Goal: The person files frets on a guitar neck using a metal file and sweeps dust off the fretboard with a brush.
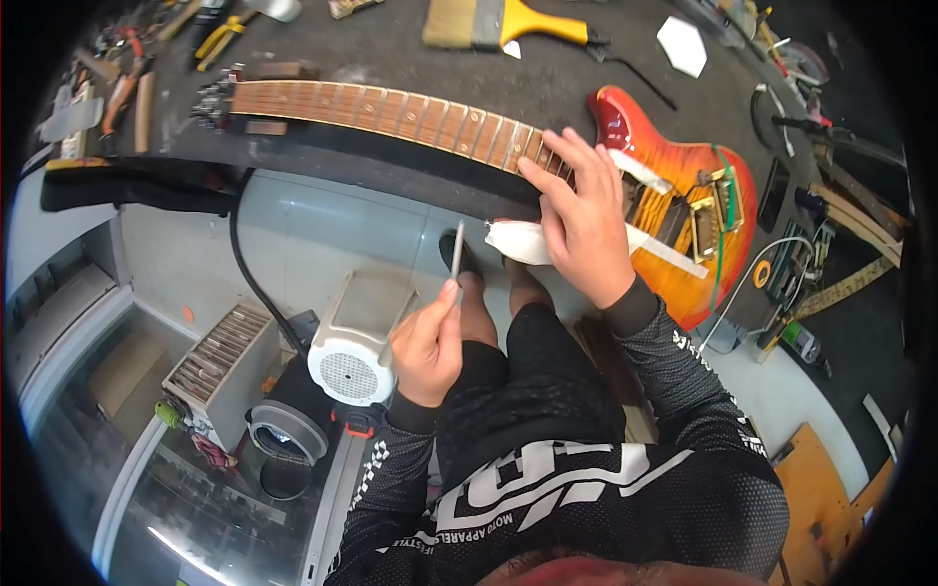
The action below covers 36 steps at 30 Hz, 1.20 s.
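Note:
An electric guitar [676, 151] with a red-to-yellow sunburst body lies on the dark workbench, its headstock to the left. My right hand [591, 215] reaches over the upper end of the fretboard [410, 112], fingers stretched out and fingertips at the frets near the body. Below the neck, my left hand [427, 347] is closed on a thin, grey, flat metal strip [458, 251] that points upward, apart from the guitar. White tape [674, 256] covers parts of the body, and green tape [724, 210] crosses the bridge end. The lower horn is wrapped in white [518, 241].
At the back lies a wide brush [508, 21] with a yellow handle. Pliers [220, 41] and other hand tools are at the left. Small blocks [266, 127] sit by the headstock. A white cable [747, 269] runs along the right. A stool [357, 332] stands below the bench.

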Each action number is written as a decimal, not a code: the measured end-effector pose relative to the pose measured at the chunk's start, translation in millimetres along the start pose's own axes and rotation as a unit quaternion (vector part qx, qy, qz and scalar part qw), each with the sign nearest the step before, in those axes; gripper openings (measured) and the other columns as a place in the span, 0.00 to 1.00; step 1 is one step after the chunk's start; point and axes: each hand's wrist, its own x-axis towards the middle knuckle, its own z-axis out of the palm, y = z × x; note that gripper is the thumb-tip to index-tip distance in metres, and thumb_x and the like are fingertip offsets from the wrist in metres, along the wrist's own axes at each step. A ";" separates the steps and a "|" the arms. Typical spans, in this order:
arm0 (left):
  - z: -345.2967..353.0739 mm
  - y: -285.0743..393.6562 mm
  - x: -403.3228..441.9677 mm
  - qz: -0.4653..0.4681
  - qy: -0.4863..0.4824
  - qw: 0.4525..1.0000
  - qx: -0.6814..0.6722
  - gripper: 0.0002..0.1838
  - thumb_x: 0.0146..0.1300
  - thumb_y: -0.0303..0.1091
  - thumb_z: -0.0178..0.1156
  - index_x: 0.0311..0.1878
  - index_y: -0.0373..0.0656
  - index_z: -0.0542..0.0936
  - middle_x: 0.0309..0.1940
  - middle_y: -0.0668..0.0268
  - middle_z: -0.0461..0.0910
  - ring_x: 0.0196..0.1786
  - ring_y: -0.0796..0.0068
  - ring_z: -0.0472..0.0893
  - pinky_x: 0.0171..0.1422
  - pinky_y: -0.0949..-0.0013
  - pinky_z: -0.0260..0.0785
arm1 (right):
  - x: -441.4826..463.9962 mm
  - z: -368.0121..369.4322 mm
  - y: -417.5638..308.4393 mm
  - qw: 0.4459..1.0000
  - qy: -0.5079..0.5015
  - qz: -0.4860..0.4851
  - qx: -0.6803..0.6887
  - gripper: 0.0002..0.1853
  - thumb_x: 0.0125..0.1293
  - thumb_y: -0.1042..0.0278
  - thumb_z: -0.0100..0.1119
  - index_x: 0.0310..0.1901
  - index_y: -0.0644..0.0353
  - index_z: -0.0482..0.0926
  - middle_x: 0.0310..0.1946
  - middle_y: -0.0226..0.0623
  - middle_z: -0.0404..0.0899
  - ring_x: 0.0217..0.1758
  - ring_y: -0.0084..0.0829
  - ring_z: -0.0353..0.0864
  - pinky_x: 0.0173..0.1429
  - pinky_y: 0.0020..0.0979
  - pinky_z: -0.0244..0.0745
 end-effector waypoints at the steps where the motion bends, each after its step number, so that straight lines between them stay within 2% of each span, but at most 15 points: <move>1: -10.4 4.9 -9.9 -0.034 0.005 0.999 0.001 0.18 0.76 0.15 0.67 0.66 0.34 0.89 0.36 0.57 0.91 0.30 0.69 0.85 0.40 0.66 0.78 | 4.4 -7.7 -1.7 1.000 -0.004 0.007 0.020 0.25 0.70 0.78 0.67 0.67 0.49 0.87 0.74 0.42 0.80 0.83 0.52 0.76 0.87 0.60 0.65; 3: -34.1 19.5 -30.6 -0.129 0.015 0.991 -0.008 0.17 0.79 0.18 0.66 0.67 0.35 0.88 0.36 0.61 0.90 0.30 0.73 0.83 0.41 0.69 0.77 | 27.9 -15.4 15.2 0.998 0.003 0.016 0.058 0.20 0.72 0.75 0.68 0.64 0.52 0.87 0.69 0.42 0.82 0.76 0.50 0.80 0.80 0.56 0.72; 5: -59.6 39.8 -55.7 -0.251 0.018 0.967 -0.033 0.17 0.82 0.20 0.65 0.69 0.35 0.87 0.35 0.67 0.87 0.31 0.81 0.78 0.40 0.73 0.73 | 69.3 -16.1 39.6 0.998 0.059 0.000 0.007 0.18 0.74 0.70 0.69 0.64 0.53 0.86 0.65 0.41 0.82 0.69 0.49 0.82 0.73 0.52 0.75; 6: -69.8 46.6 -68.4 -0.296 0.024 0.950 -0.096 0.18 0.84 0.22 0.63 0.72 0.36 0.84 0.32 0.75 0.79 0.32 0.88 0.70 0.37 0.76 0.63 | 90.4 -11.7 54.5 0.997 0.076 0.008 -0.030 0.20 0.73 0.68 0.71 0.65 0.54 0.85 0.66 0.41 0.82 0.69 0.49 0.81 0.73 0.51 0.75; 9: -90.1 65.5 -108.2 -0.331 0.069 0.935 -0.107 0.17 0.85 0.22 0.62 0.72 0.36 0.83 0.29 0.78 0.72 0.30 0.89 0.66 0.35 0.76 0.57 | 137.6 5.6 90.1 0.985 0.072 0.019 -0.157 0.22 0.70 0.66 0.74 0.65 0.54 0.85 0.64 0.42 0.81 0.70 0.46 0.79 0.70 0.49 0.73; 12: -104.0 93.6 -134.2 -0.344 0.104 0.930 -0.080 0.16 0.87 0.24 0.61 0.71 0.35 0.82 0.27 0.78 0.72 0.29 0.89 0.66 0.34 0.75 0.57 | 157.6 11.7 102.0 0.983 0.037 0.014 -0.181 0.19 0.70 0.65 0.74 0.61 0.53 0.87 0.58 0.41 0.82 0.67 0.44 0.79 0.67 0.48 0.74; 15: -104.9 109.4 -161.1 -0.365 0.151 0.916 -0.077 0.15 0.87 0.26 0.60 0.71 0.35 0.82 0.25 0.78 0.71 0.28 0.89 0.66 0.33 0.75 0.58 | 177.6 10.7 108.3 0.972 0.026 -0.015 -0.234 0.16 0.67 0.61 0.75 0.55 0.52 0.89 0.61 0.41 0.82 0.68 0.45 0.77 0.68 0.48 0.70; 16: -105.7 115.0 -168.7 -0.363 0.156 0.916 -0.063 0.15 0.87 0.27 0.60 0.71 0.35 0.81 0.25 0.78 0.72 0.27 0.88 0.67 0.33 0.75 0.58 | 182.1 -0.4 102.4 0.968 0.049 -0.035 -0.243 0.16 0.67 0.58 0.76 0.52 0.53 0.90 0.55 0.42 0.88 0.65 0.46 0.84 0.66 0.50 0.76; 19: -102.5 118.2 -195.0 -0.382 0.198 0.900 -0.073 0.15 0.87 0.27 0.61 0.71 0.34 0.81 0.25 0.78 0.73 0.27 0.88 0.67 0.33 0.75 0.58 | 197.2 -63.5 64.6 0.976 -0.153 0.084 -0.127 0.16 0.68 0.56 0.77 0.53 0.53 0.89 0.47 0.43 0.94 0.57 0.48 0.93 0.59 0.52 0.84; 20: -102.0 121.8 -197.9 -0.385 0.209 0.895 -0.087 0.14 0.87 0.26 0.60 0.70 0.34 0.81 0.25 0.77 0.74 0.27 0.88 0.68 0.32 0.75 0.58 | 192.0 -78.2 56.0 0.989 -0.099 0.034 -0.104 0.15 0.70 0.55 0.76 0.52 0.53 0.88 0.42 0.44 0.95 0.50 0.49 0.97 0.54 0.53 0.88; 23: -100.8 121.2 -198.5 -0.390 0.244 0.884 -0.084 0.14 0.87 0.25 0.60 0.69 0.34 0.81 0.25 0.76 0.74 0.26 0.87 0.69 0.32 0.74 0.58 | 189.9 -93.7 30.3 0.997 -0.067 0.001 -0.040 0.15 0.72 0.57 0.74 0.54 0.53 0.87 0.43 0.43 0.95 0.51 0.50 0.96 0.56 0.54 0.87; 24: -101.4 118.0 -196.1 -0.386 0.245 0.886 -0.082 0.14 0.86 0.25 0.60 0.68 0.33 0.81 0.24 0.75 0.74 0.26 0.87 0.69 0.31 0.74 0.58 | 191.4 -100.6 19.0 0.995 -0.100 0.018 -0.003 0.16 0.73 0.57 0.73 0.58 0.51 0.86 0.45 0.43 0.94 0.53 0.50 0.95 0.58 0.52 0.87; 29: -104.6 111.5 -133.6 -0.336 0.183 0.920 -0.087 0.14 0.86 0.27 0.61 0.68 0.35 0.82 0.24 0.77 0.73 0.25 0.87 0.68 0.30 0.74 0.57 | 195.5 -9.9 36.0 0.974 -0.023 0.077 0.213 0.15 0.77 0.51 0.70 0.58 0.47 0.86 0.50 0.46 0.94 0.59 0.47 0.94 0.59 0.47 0.86; 30: -107.7 115.5 -112.8 -0.337 0.153 0.924 -0.092 0.15 0.86 0.29 0.63 0.70 0.35 0.82 0.24 0.76 0.76 0.25 0.86 0.71 0.31 0.75 0.61 | 193.4 0.5 38.7 0.966 -0.044 0.127 0.219 0.13 0.79 0.50 0.69 0.54 0.48 0.87 0.51 0.43 0.95 0.56 0.48 0.95 0.57 0.48 0.86; 36: -116.7 105.3 -39.9 -0.256 0.117 0.953 -0.112 0.15 0.87 0.29 0.63 0.69 0.36 0.83 0.25 0.77 0.76 0.26 0.87 0.72 0.32 0.75 0.61 | 130.9 -68.9 -4.7 0.985 0.047 0.060 0.156 0.09 0.78 0.56 0.69 0.51 0.49 0.87 0.41 0.41 0.94 0.47 0.50 0.95 0.50 0.49 0.87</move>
